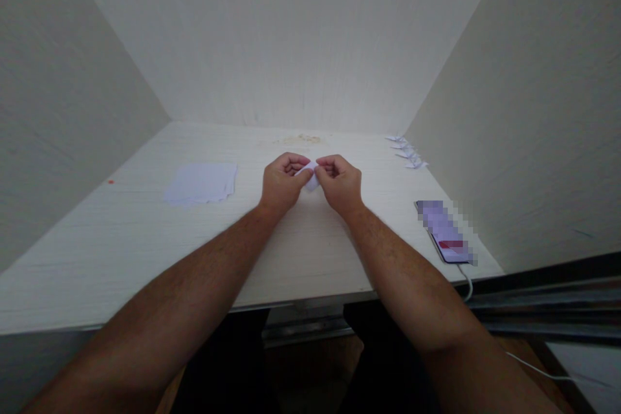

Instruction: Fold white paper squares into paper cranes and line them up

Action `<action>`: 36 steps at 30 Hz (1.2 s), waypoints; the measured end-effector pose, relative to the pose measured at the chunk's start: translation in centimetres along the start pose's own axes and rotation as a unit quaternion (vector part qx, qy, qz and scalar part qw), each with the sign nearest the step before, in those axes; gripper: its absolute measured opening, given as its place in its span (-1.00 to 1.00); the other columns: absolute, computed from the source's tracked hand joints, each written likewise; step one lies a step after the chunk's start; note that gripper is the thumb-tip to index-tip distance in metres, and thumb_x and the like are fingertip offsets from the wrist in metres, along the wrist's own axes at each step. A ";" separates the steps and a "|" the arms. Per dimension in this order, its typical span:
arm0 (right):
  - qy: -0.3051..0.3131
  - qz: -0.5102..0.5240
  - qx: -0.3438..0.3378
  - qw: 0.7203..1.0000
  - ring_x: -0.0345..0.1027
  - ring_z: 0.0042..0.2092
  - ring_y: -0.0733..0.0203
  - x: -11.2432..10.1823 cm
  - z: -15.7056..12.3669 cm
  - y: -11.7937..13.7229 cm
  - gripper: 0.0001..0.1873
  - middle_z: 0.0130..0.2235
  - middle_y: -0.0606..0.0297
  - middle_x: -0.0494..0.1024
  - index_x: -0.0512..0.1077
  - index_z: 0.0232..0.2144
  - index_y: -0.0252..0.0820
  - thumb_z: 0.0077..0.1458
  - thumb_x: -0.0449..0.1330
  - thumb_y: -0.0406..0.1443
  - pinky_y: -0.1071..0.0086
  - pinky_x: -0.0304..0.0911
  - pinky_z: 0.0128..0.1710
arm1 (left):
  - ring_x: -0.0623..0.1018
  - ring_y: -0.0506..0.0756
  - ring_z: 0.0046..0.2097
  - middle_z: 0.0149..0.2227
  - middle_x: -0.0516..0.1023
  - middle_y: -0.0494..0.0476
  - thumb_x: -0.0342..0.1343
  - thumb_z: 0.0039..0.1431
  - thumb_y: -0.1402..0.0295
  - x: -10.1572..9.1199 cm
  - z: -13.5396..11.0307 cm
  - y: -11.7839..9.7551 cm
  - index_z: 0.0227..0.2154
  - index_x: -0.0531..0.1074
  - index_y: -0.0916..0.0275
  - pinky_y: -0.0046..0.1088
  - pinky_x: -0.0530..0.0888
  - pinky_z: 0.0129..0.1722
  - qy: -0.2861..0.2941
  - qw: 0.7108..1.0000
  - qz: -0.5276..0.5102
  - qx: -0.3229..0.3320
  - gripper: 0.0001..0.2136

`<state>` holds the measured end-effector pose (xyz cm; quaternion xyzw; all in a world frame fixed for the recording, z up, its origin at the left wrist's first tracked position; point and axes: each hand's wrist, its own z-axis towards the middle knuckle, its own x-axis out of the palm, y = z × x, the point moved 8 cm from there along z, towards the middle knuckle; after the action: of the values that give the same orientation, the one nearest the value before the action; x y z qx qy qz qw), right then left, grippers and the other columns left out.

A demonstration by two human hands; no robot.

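Note:
Both my hands meet over the middle of a white table [145,252]. My left hand [281,182] and my right hand [341,182] are closed, fingers curled, each pinching one side of a small folded piece of white paper [310,177]. Most of the paper is hidden between the fingers. It is held just above or on the tabletop; I cannot tell which.
A stack of white paper sheets [202,182] lies to the left of my hands. Several small folded paper figures [406,151] sit at the back right by the wall. A phone [444,231] with a white cable [466,284] lies at the right near the front edge. White walls enclose three sides.

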<state>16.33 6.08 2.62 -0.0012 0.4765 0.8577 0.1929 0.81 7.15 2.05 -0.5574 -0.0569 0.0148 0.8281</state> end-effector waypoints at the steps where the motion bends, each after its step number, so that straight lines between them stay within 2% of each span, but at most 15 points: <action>1: 0.002 -0.003 -0.005 1.000 0.52 -0.34 0.25 0.0 0.0 0.0 -0.87 -0.37 0.32 0.64 0.56 -0.34 -0.14 0.04 0.24 -0.27 0.35 0.43 -0.27 | 0.54 0.00 -0.43 -0.48 0.58 0.01 0.33 -0.15 0.45 0.0 0.0 0.0 -0.40 0.53 0.24 -0.47 0.50 -0.38 -0.002 1.000 0.001 -0.002 -0.82; 8: 0.018 -0.006 -0.035 0.999 0.53 -0.34 0.24 0.2 0.0 0.2 -0.87 -0.36 0.31 0.67 0.61 -0.36 -0.13 0.07 0.24 -0.27 0.33 0.43 -0.26 | 0.57 0.03 -0.40 -0.45 0.63 0.08 0.35 -0.08 0.37 -0.5 0.0 0.6 -0.41 0.61 0.26 -0.44 0.50 -0.36 -0.020 1.000 0.002 -0.011 -0.87; 16: 0.025 0.011 -0.051 0.998 0.53 -0.30 0.23 0.4 -0.1 0.2 -0.88 -0.33 0.29 0.67 0.62 -0.36 -0.10 0.08 0.26 -0.27 0.30 0.44 -0.23 | 0.56 0.02 -0.39 -0.44 0.63 0.08 0.37 -0.10 0.35 -0.4 0.1 1.0 -0.45 0.58 0.25 -0.44 0.48 -0.34 -0.018 0.999 -0.019 -0.020 -0.86; 21: 0.038 0.015 -0.061 0.997 0.50 -0.32 0.24 0.4 -0.1 0.4 -0.90 -0.35 0.28 0.65 0.62 -0.39 -0.09 0.08 0.28 -0.26 0.30 0.42 -0.26 | 0.52 -0.01 -0.43 -0.47 0.58 0.06 0.36 -0.13 0.37 0.2 0.3 1.6 -0.45 0.54 0.27 -0.48 0.44 -0.39 0.028 0.997 -0.043 -0.051 -0.84; 24: 0.046 0.008 -0.038 0.998 0.48 -0.33 0.25 0.4 0.0 0.3 -0.90 -0.34 0.29 0.64 0.61 -0.35 -0.10 0.06 0.29 -0.26 0.31 0.41 -0.26 | 0.50 -0.02 -0.44 -0.47 0.57 0.07 0.34 -0.12 0.38 0.5 0.5 1.4 -0.46 0.51 0.27 -0.50 0.41 -0.42 0.061 0.996 -0.024 -0.055 -0.85; 28: 0.038 0.033 0.028 0.998 0.41 -0.39 0.31 0.3 0.1 -0.2 -0.71 -0.36 0.32 0.60 0.56 -0.20 -0.16 -0.04 0.33 -0.25 0.38 0.36 -0.35 | 0.41 -0.05 -0.50 -0.55 0.47 -0.03 0.29 -0.06 0.40 -0.1 0.6 0.4 -0.48 0.45 0.24 -0.53 0.33 -0.50 0.030 0.999 -0.007 -0.017 -0.89; 33: 0.042 0.033 0.069 0.996 0.34 -0.44 0.33 0.3 0.3 -0.4 -0.84 -0.48 0.39 0.51 0.50 -0.44 -0.18 -0.08 0.33 -0.22 0.39 0.31 -0.37 | 0.36 -0.06 -0.52 -0.57 0.40 -0.07 0.24 -0.02 0.40 -0.5 0.6 0.5 -0.45 0.41 0.22 -0.53 0.31 -0.51 0.001 1.000 -0.030 -0.008 -0.90; 36: 0.040 0.047 0.084 0.995 0.33 -0.46 0.33 0.3 0.4 -0.6 -0.84 -0.50 0.38 0.50 0.48 -0.47 -0.19 -0.05 0.30 -0.21 0.40 0.29 -0.40 | 0.33 -0.05 -0.54 -0.59 0.37 -0.08 0.23 0.00 0.38 -0.4 0.5 0.7 -0.46 0.40 0.20 -0.52 0.29 -0.52 0.002 0.999 -0.029 -0.016 -0.90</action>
<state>16.35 6.75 2.33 0.0027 0.5536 0.8222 0.1324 0.42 7.87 1.59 -0.5691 -0.0718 -0.0115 0.8190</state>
